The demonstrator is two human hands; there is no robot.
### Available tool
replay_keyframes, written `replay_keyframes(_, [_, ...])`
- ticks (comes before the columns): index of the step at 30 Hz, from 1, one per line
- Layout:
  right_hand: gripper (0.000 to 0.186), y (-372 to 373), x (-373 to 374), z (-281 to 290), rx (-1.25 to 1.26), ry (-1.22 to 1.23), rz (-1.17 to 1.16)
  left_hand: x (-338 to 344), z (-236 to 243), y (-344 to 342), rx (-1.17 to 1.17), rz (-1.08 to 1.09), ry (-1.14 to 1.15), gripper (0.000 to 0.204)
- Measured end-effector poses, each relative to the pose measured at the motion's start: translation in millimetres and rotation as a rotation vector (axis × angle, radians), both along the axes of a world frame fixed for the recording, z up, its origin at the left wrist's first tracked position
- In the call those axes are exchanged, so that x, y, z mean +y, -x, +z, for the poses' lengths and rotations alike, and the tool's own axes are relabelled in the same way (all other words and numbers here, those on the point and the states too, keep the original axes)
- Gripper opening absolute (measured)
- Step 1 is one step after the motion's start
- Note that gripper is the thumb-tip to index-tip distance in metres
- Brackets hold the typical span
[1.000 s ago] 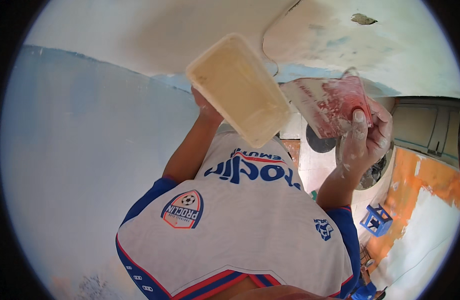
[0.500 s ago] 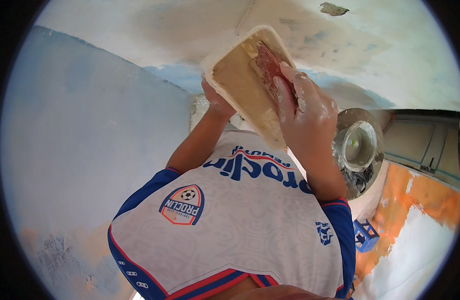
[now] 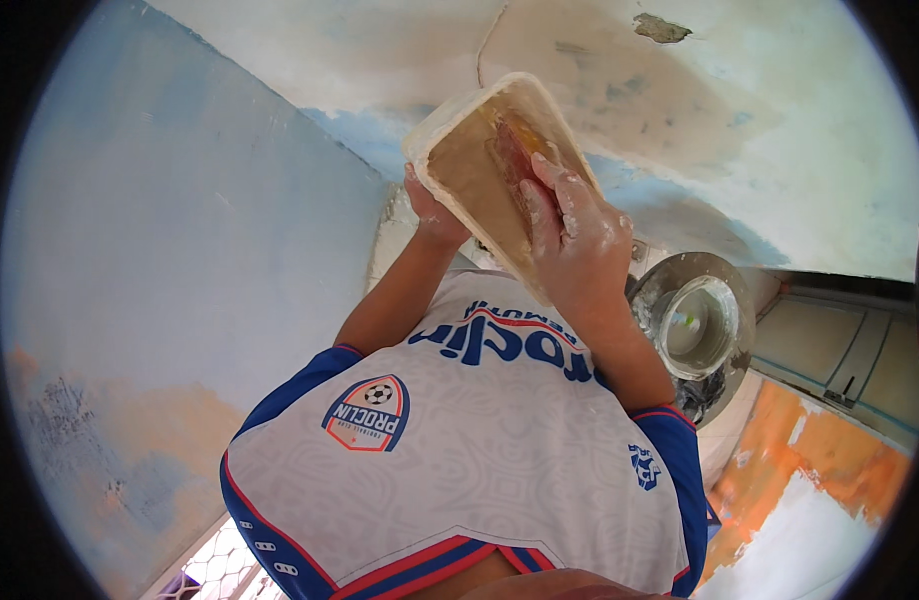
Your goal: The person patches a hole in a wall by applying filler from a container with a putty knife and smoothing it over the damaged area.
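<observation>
My left hand (image 3: 436, 213) grips the left side of a whitish rectangular tray (image 3: 458, 112), its fingers partly hidden behind the wall. The tray is tilted in front of my chest, its inside coated with beige paste. My right hand (image 3: 586, 228), smeared with white, is closed on a red putty spreader (image 3: 513, 168) inside the tray. The spreader's edge lies against the paste-coated bottom.
A patched wall (image 3: 380, 45) with a chipped hole (image 3: 663, 28) rises ahead. A bluish wall (image 3: 180, 200) stands at left. At right are a round basin (image 3: 732, 272) holding a whitish bucket (image 3: 715, 345), a door (image 3: 810, 345) and an orange-and-white wall (image 3: 780, 440).
My right hand and the spreader have shifted left and slightly down within the tray. The view has turned a little; the basin appears lower and further left, and the blue stool is mostly hidden.
</observation>
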State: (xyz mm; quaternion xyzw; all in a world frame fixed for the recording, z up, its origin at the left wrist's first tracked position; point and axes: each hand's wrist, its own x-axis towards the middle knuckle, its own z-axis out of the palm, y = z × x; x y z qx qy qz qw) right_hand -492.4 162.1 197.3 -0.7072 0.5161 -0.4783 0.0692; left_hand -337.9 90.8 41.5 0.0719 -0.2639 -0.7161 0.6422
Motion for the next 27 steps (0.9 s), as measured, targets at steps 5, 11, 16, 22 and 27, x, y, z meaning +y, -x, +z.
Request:
replay_keyframes(5, [0.024,15,6,-8,0.076,0.101,0.034,4,-29,4,0.067,0.026,-0.037,0.085])
replay_keyframes(11, [0.018,25,16,-7,0.043,0.05,0.022,6,-36,18,0.177,-0.001,0.018,0.085])
replay_keyframes(16, [0.018,34,20,-5,-0.026,-0.024,0.098,3,-27,25,0.208,-0.105,0.035,0.084])
replay_keyframes(22, [0.019,41,22,-10,-0.088,0.012,0.064,-5,-45,34,0.233,-0.118,0.139,0.079])
replay_keyframes(27, [0.018,48,26,-3,-0.293,-0.185,0.052,-8,-43,43,0.189,-0.106,0.206,0.08])
